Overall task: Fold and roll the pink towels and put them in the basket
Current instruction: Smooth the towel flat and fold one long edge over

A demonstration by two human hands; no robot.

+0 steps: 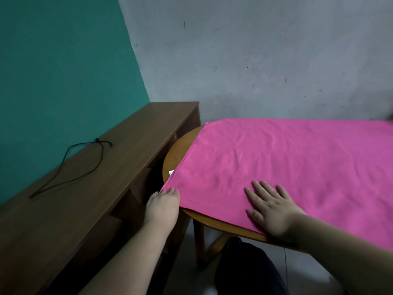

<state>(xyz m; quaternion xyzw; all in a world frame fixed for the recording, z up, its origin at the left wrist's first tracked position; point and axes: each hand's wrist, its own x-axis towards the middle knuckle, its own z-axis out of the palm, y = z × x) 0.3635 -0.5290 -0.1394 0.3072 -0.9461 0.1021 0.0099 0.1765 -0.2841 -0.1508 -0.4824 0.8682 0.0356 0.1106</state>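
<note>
- Grey wall (255, 60) met a teal wall (63, 60) in the corner well beyond the fingertips; a round wooden table (174, 154) stood below.
- Pink towel (287, 162) lay spread flat over the table, lightly wrinkled, running out of frame to the right of the right hand's fingers.
- Left hand (162, 205): fingers (170, 190) curled over the towel's near-left corner, gripping it where it overhung the table edge. Thumb hidden.
- Right hand (274, 211): fingers straight and splayed, palm pressing the cloth flat, grasping nothing.
- Small white label (171, 172) showed at the towel's edge, just beyond the left fingertips.
- Step judged: towel laid out, first fold not yet made. Next move would call for carrying the gripped corner across, with the right hand taking the matching corner so the edges align.
- Basket: not in view; contents unknown.
- Long wooden shelf unit (138, 135), left of the left fingers, carried a black cord (85, 162).
</note>
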